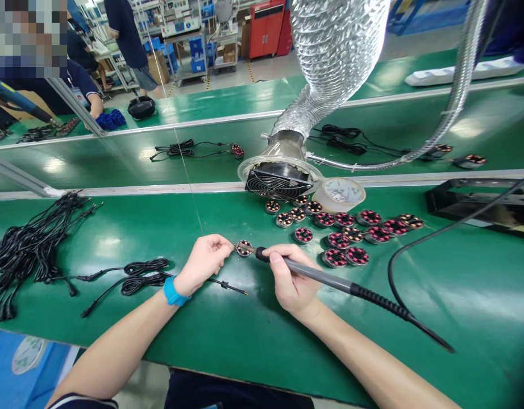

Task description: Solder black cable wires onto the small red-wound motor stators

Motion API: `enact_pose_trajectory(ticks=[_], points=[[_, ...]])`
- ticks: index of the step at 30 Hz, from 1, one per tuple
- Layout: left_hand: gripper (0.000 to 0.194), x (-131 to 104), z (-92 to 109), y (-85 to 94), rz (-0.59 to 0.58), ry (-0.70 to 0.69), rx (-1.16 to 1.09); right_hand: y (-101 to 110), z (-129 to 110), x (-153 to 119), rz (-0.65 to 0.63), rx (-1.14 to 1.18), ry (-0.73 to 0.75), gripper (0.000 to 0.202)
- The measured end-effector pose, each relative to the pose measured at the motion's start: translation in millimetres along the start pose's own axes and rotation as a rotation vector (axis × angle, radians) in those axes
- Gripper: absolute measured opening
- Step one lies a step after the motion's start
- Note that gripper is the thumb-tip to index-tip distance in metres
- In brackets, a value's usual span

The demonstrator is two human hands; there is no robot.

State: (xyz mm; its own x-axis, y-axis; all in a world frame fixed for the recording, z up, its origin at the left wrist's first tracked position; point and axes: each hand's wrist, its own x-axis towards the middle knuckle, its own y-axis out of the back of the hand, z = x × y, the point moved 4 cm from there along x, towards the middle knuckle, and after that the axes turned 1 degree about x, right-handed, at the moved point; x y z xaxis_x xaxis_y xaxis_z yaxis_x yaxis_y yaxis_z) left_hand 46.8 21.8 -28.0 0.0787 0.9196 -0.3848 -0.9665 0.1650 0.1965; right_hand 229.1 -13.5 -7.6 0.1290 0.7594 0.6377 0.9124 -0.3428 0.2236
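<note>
My right hand grips a soldering iron like a pen, its tip on a small round motor stator lying on the green bench. At the stator's left edge, my left hand is closed in a pinch; what sits between its fingertips is too small to make out. Black coiled cables lie left of that wrist. One cable end with a bare tip pokes out below the left hand. Several stators with red or copper windings stand beyond my right hand.
A fume extractor fan on a foil duct hangs above the work. Behind it stands a translucent tub. A heap of black cables covers the left side. The iron's cord loops right, near a black frame. People work across the bench.
</note>
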Motion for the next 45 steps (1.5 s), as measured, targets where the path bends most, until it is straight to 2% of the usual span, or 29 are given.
enact_pose_trajectory(ticks=[7,12,16,22,30,35,38,42,45], points=[[0.014,-1,0,-0.2,-0.002,-0.002,-0.006,-2,-1,1,-0.04,-0.036,-0.015,0.017],[0.015,-1,2,-0.6,-0.015,-0.021,0.005,-14,-4,7,-0.156,-0.034,0.048,0.015],[0.019,-4,6,-1.1,-0.03,-0.06,0.021,-28,4,5,-0.241,-0.014,0.122,0.028],[0.03,-6,8,-1.6,-0.053,-0.167,0.101,-39,11,1,-0.334,-0.002,0.123,0.043],[0.025,-7,8,1.5,-0.143,-0.288,0.219,-40,12,1,-0.366,-0.006,0.159,0.046],[0.015,-7,9,4.4,-0.127,-0.347,0.299,-39,11,0,-0.348,0.011,0.163,0.046],[0.016,-4,6,3.8,-0.143,-0.321,0.263,-37,9,1,-0.332,0.02,0.153,0.045],[0.023,-2,0,0.7,-0.211,-0.203,0.151,-38,10,-2,-0.333,0.018,0.135,0.044],[0.027,-3,0,-0.3,-0.22,-0.141,0.099,-39,12,-4,-0.336,0.014,0.131,0.044]])
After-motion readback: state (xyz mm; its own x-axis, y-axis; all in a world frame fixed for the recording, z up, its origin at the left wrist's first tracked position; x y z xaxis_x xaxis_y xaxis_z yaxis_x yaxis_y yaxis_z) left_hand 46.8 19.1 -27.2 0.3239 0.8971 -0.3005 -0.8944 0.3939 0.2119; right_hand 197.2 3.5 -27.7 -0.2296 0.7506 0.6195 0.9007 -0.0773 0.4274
